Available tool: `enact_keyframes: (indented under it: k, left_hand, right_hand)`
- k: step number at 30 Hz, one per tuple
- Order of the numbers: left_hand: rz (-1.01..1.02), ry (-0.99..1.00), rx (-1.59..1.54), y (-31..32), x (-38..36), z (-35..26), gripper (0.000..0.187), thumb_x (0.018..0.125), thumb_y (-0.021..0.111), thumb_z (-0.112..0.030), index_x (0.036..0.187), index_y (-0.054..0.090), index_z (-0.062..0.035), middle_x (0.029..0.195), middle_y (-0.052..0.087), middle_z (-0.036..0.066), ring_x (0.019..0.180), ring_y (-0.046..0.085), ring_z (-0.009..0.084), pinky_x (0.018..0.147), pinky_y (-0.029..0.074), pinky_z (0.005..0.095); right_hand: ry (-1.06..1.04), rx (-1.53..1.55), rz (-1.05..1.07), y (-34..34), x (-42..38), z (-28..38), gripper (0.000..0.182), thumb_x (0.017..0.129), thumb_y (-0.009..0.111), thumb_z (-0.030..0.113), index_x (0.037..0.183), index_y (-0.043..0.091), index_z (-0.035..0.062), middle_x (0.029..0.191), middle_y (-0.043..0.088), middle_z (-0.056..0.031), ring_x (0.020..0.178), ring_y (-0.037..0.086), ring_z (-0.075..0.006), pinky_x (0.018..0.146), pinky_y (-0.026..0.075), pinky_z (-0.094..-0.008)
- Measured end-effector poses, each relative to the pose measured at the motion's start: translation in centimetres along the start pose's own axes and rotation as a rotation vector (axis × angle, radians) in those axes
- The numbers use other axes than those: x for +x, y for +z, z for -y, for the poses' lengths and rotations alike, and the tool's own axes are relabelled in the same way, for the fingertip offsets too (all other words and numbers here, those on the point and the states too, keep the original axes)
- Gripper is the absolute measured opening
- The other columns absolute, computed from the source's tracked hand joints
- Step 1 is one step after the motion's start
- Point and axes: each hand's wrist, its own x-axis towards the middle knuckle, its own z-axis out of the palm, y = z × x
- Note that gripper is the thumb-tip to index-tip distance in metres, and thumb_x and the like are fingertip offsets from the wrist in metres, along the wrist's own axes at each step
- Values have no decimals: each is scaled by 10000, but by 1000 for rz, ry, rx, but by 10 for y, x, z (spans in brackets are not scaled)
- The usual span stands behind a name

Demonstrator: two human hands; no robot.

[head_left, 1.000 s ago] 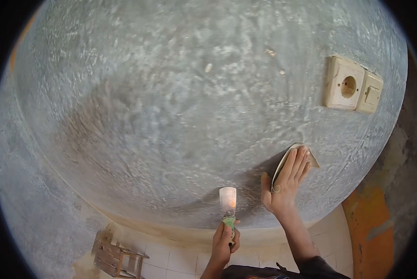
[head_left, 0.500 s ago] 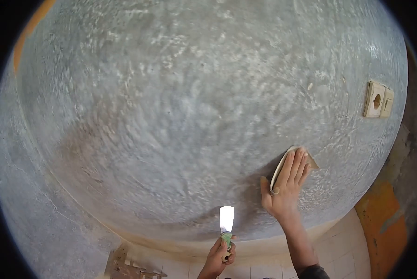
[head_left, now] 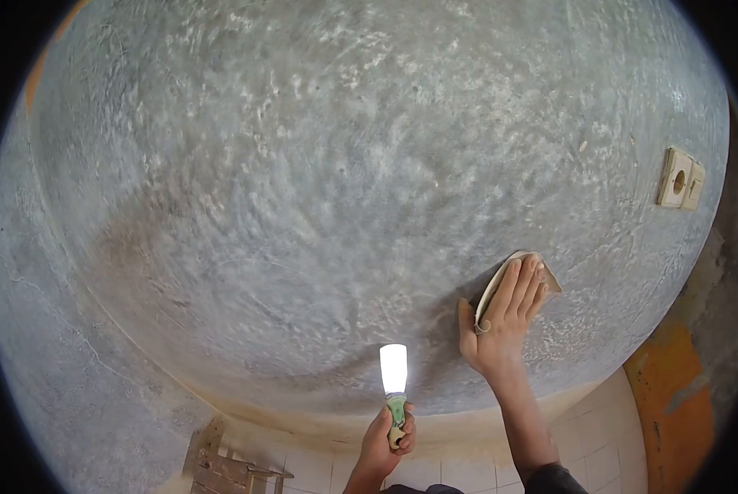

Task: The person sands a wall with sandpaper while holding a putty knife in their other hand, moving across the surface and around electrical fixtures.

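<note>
My left hand point(head_left: 387, 445) is closed around the green handle of a putty knife point(head_left: 393, 372). Its blade points up and glares bright white, low in front of the wall. My right hand point(head_left: 503, 325) presses a bent sheet of sandpaper point(head_left: 496, 290) to the grey wall point(head_left: 328, 206), fingers stretched over it and thumb beside its left edge. The pale edge and a corner of the sheet stick out around the fingers; its working face is hidden. The wall is rough, with mottled lighter patches.
A power socket with a switch point(head_left: 679, 179) sits on the wall at the right. Down at the lower left stands a piece of wooden furniture point(head_left: 229, 469). Pale floor tiles point(head_left: 467, 471) run below the wall, and an orange-painted surface point(head_left: 673, 387) is at the lower right.
My left hand has risen slightly with the putty knife, its blade shifting up and a little left. My right hand and the sandpaper have moved slightly up and left; the view has shifted a little.
</note>
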Motion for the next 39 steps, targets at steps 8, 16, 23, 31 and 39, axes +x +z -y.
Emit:
enact_keyframes:
  k: [8, 16, 23, 31, 39]
  left_hand:
    - [-146, 176, 201, 38, 2, 2, 413, 968, 395, -426, 1118, 472, -49, 746, 478, 24, 532, 384, 96, 435, 268, 228]
    - [-249, 255, 255, 38, 5, 22, 417, 978, 368, -435, 1120, 454, -53, 763, 472, 23, 534, 380, 97, 452, 283, 230]
    - [-213, 279, 378, 40, 5, 21, 362, 1006, 319, -354, 1155, 417, -39, 819, 456, 33, 552, 392, 75, 449, 295, 207]
    - [-112, 206, 333, -8, -10, -38, 427, 997, 327, -396, 1173, 437, -22, 816, 470, 35, 555, 396, 80, 459, 300, 213]
    - [-73, 117, 264, -80, -47, -112, 475, 987, 339, -430, 1188, 432, -10, 817, 473, 25, 567, 409, 69, 450, 304, 205]
  right_hand:
    - [-33, 74, 314, 49, -110, 18, 770, 716, 575, 321, 1309, 345, -114, 1326, 348, -338, 1219, 330, -513, 993, 156, -654]
    - [-144, 78, 96, 12, -12, 8, 793, 815, 588, 333, 1342, 244, -149, 1407, 213, -367, 1309, 163, -548, 1037, 66, -640]
    - [-206, 72, 273, 58, -102, 10, 778, 833, 569, 325, 1346, 236, -154, 1407, 198, -377, 1333, 108, -533, 1052, 4, -623]
    - [-60, -39, -30, 50, -33, 60, 764, 802, 614, 346, 1305, 317, -146, 1360, 270, -369, 1286, 213, -536, 1010, 103, -666]
    - [57, 24, 39, 108, -102, 130, 888, 822, 580, 325, 1364, 100, -189, 1415, 55, -420, 1323, 2, -578, 1037, 11, -657]
